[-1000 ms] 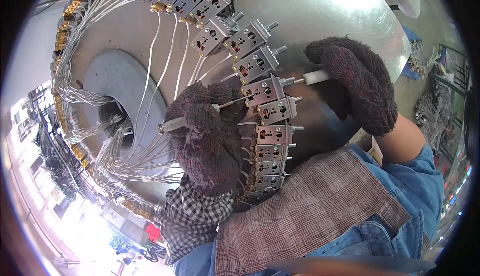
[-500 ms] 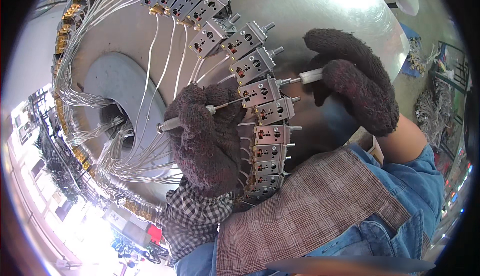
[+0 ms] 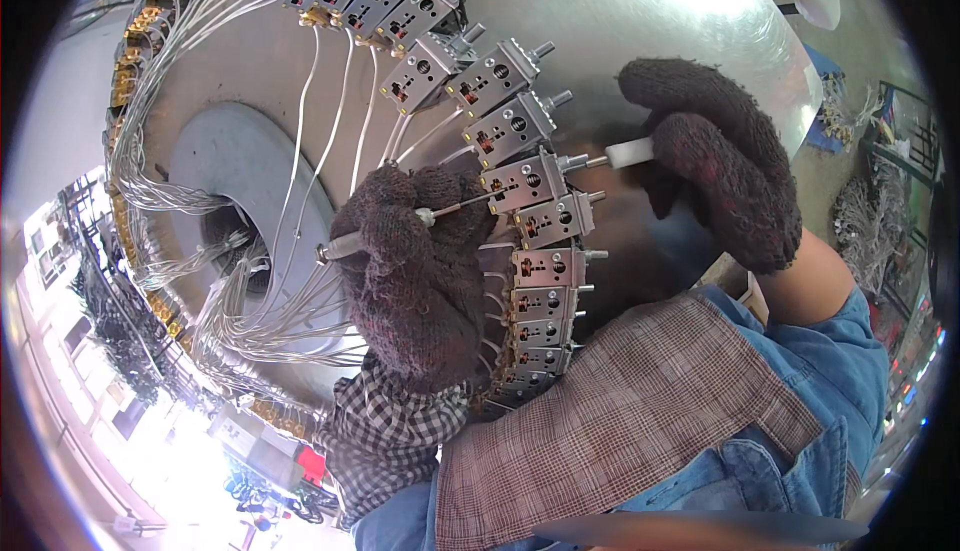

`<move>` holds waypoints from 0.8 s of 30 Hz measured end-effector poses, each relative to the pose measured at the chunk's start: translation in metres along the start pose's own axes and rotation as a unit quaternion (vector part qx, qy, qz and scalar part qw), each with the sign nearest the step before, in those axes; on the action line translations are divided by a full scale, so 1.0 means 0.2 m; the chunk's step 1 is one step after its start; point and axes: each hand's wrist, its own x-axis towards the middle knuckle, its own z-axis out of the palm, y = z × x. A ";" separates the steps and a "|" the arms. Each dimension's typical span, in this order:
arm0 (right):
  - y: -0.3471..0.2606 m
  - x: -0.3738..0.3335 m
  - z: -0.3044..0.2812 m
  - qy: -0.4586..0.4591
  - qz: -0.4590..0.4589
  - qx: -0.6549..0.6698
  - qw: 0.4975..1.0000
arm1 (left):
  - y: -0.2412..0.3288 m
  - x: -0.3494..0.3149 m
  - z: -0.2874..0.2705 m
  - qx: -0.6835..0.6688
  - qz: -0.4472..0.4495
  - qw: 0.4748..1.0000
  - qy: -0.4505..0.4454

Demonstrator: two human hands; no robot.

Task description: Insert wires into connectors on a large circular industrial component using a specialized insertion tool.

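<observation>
Dark knitted gloves cover both hands. My left hand is closed around a slim screwdriver-like tool with a grey handle; its thin metal shaft reaches the inner side of a small metal control unit with a spindle. On the unit's outer side, my right hand grips a white-handled tool, whose short metal shaft meets the spindle end. Whether that shaft fits over the spindle or only touches it, I cannot tell. The right fingers curl round the handle, partly hiding it.
Several similar units line the curved rim of a large metal drum. White wires run inside it toward a grey ring with a central opening. A blue container and a rack stand at the right.
The units appear slightly farther right in the picture. My right fingers and the white handle have turned slightly; both tools stay at the same unit.
</observation>
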 end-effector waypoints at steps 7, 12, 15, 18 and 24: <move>0.09 0.01 -0.04 -0.042 -0.081 0.073 0.993 | -0.01 0.00 -0.04 -0.008 0.000 0.999 -0.034; 0.05 0.01 -0.03 -0.034 -0.037 -0.001 0.999 | 0.00 0.01 -0.08 -0.025 -0.010 0.996 -0.089; 0.12 0.01 -0.03 -0.026 -0.141 0.043 0.989 | 0.00 0.01 -0.06 -0.026 -0.008 0.994 -0.109; 0.09 0.03 -0.04 -0.045 -0.102 0.055 0.992 | 0.00 0.00 -0.06 -0.008 -0.002 0.998 -0.060; 0.05 0.01 -0.04 -0.032 -0.058 -0.027 0.997 | -0.01 0.01 -0.07 -0.023 -0.002 0.995 -0.096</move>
